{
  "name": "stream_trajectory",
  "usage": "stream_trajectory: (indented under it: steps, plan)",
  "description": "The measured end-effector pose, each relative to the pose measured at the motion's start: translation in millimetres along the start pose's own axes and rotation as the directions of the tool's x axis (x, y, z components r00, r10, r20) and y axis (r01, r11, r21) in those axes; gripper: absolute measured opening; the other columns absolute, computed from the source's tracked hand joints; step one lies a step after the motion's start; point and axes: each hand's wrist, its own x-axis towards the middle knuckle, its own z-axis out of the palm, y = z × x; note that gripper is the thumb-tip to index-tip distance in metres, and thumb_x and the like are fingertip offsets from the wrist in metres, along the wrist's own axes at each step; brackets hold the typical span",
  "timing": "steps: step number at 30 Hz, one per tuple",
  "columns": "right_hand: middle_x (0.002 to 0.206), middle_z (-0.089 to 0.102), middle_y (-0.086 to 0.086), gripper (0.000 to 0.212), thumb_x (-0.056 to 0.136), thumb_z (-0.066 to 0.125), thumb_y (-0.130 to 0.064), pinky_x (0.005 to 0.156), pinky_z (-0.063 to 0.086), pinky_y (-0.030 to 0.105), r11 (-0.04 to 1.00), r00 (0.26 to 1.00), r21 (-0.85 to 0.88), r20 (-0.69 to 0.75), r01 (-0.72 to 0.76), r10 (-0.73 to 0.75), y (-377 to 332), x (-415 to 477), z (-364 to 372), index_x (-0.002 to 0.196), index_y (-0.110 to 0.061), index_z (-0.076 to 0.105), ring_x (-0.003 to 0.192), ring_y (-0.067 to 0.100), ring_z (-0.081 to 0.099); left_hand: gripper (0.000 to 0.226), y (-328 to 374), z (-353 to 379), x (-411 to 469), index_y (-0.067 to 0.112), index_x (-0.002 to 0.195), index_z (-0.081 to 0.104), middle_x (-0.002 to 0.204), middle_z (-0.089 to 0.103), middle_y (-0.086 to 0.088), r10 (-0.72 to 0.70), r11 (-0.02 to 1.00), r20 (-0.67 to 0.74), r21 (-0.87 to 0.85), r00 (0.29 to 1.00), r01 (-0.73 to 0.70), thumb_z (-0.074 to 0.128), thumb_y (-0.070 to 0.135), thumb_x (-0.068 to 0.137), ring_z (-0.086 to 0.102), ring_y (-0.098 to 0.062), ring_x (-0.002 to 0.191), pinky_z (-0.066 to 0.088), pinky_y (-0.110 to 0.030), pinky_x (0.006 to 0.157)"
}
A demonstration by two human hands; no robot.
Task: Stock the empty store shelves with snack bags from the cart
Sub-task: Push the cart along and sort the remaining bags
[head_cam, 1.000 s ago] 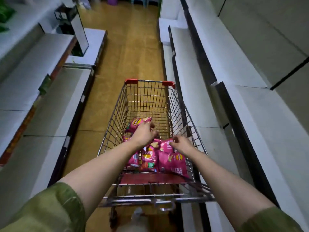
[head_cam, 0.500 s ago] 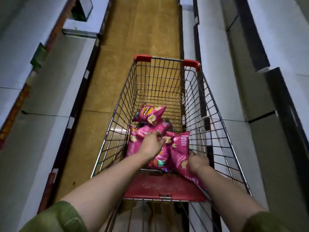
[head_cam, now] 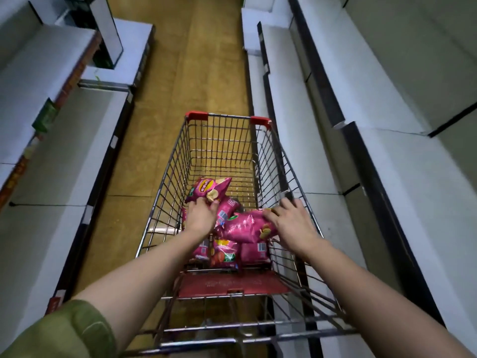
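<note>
under our left hand (head_cam: 201,215), inside the cart (head_cam: 227,117), the far bag (head_cam: 210,188) is pinched at its near edge by curled fingers. our right hand (head_cam: 290,224) lies over the end of a second bag (head_cam: 245,226), which sits crosswise just left of that hand. the thumb rests on top, and we cannot tell whether the fingers clamp the bag or only press on it. below both hands lies the pile (head_cam: 224,254) of more pink bags. the shelves (head_cam: 426,202) to the right of our right hand, and those left of our left, show no snack bags. we judge the stocking barely begun: nothing shelved that we can see, and every bag in view has yet to leave the cart.
</note>
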Motion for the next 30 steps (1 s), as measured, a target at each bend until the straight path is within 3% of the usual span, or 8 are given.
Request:
stream_trajectory:
  steps: [3,6,13,17,20,23,26,30]
  plan:
    - [0.093,0.071,-0.002,0.054,0.047,0.085,-0.027,0.081,0.027,0.032,0.997,0.939,-0.047,-0.337,0.06,-0.073,9.2,-37.7,-24.9,0.099,-0.022,0.072,0.094,0.021,0.05,0.054,20.0,-23.9,-24.9,0.004,0.129,0.049,0.11,0.061,-0.013,0.094,0.996,0.089,-0.004,0.992,-0.094,0.033,0.045,0.098,0.06,-0.022,0.093,0.05,-0.034,0.084]
    - [0.1,0.073,0.0,0.027,0.072,0.063,-0.015,0.082,0.027,0.033,0.992,0.752,-0.108,-0.648,0.062,-0.117,15.3,-77.6,-51.5,0.097,-0.019,0.074,0.096,0.021,0.044,0.076,39.7,-46.7,-70.1,0.01,0.133,0.047,0.131,0.055,-0.013,0.207,0.969,0.355,-0.205,0.912,-0.14,0.037,0.065,0.083,0.053,-0.028,0.119,0.038,-0.046,0.105]
    - [0.105,0.072,-0.001,0.014,0.098,0.042,-0.021,0.096,0.026,0.036,0.995,0.42,-0.092,-0.905,-0.038,-0.068,10.4,-171.1,-129.7,0.102,-0.02,0.055,0.101,0.021,0.048,0.066,77.4,-69.5,-187.4,0.016,0.108,0.059,0.103,0.071,-0.004,0.425,0.9,0.585,-0.356,0.691,-0.252,0.048,0.069,0.07,0.068,-0.02,0.095,0.052,-0.034,0.091]
    - [0.122,0.065,0.004,0.04,0.073,0.069,-0.002,0.102,0.024,0.042,0.967,0.371,-0.038,-0.927,-0.254,0.061,6.0,-221.4,-162.9,0.105,-0.018,0.052,0.118,0.024,0.046,0.049,107.1,-73.9,-253.0,0.01,0.094,0.062,0.078,0.074,0.0,0.528,0.83,0.486,-0.467,0.696,-0.304,0.055,0.053,0.072,0.07,-0.016,0.074,0.054,-0.03,0.08]
    - [0.133,0.053,0.017,0.041,0.077,0.053,-0.007,0.103,0.023,0.039,0.936,0.307,0.205,-0.906,-0.286,0.292,-9.2,-259.2,-195.4,0.116,-0.017,0.049,0.126,0.027,0.038,0.031,128.4,-71.1,-296.1,0.013,0.09,0.061,0.08,0.073,0.0,0.645,0.701,0.299,-0.597,0.703,-0.389,0.06,0.043,0.081,0.07,-0.01,0.069,0.055,-0.022,0.066]
    - [0.14,0.043,0.013,0.042,0.092,0.045,-0.027,0.099,0.037,0.021,0.73,0.316,0.68,-0.68,-0.067,0.662,-32.6,-302.8,-232.4,0.132,-0.015,0.041,0.117,0.018,0.047,0.051,147.4,-69.1,-342.1,0.011,0.103,0.059,0.091,0.074,-0.004,0.715,0.549,0.146,-0.723,0.684,-0.42,0.075,0.044,0.067,0.071,-0.011,0.074,0.054,-0.019,0.062]
    - [0.13,0.051,-0.001,0.06,0.084,0.061,-0.045,0.08,0.051,0.016,0.228,0.49,0.925,-0.356,0.303,0.796,-52.3,-344.7,-263.8,0.133,-0.026,0.033,0.1,0.008,0.062,0.056,164.3,-63.1,-389.8,0.01,0.11,0.055,0.096,0.072,-0.005,0.796,0.427,0.07,-0.769,0.601,-0.475,0.071,0.037,0.064,0.071,-0.016,0.081,0.055,-0.019,0.065]
    - [0.116,0.061,-0.006,0.064,0.072,0.066,-0.046,0.082,0.057,0.037,0.237,0.331,0.906,-0.357,0.351,0.873,-55.5,-411.2,-295.4,0.127,-0.029,0.036,0.099,0.015,0.066,0.051,190.8,-48.2,-462.8,0.016,0.105,0.055,0.091,0.072,0.002,0.89,0.318,0.072,-0.807,0.451,-0.498,0.07,0.036,0.061,0.071,-0.008,0.076,0.053,-0.016,0.061]
